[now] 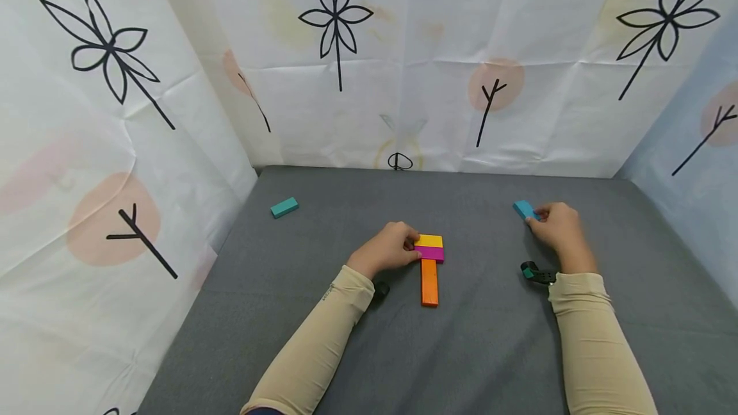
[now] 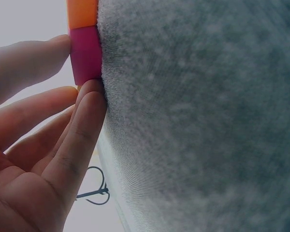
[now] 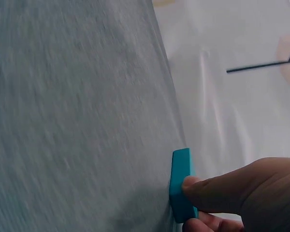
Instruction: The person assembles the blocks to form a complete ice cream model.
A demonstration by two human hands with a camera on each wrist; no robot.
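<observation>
Left hand (image 1: 386, 250) rested against magenta block (image 1: 430, 253) — grip cannot be told; blue block (image 1: 523, 208), partly covered, pinched by right hand (image 1: 560, 230).

Bright head pic w/ soft shadows

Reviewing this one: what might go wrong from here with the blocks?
The right hand pinches the blue block near one end, so it might swivel or slip.

The left hand touches the magenta block; a slight push could knock it out of line with the yellow block or orange block on either side.
</observation>
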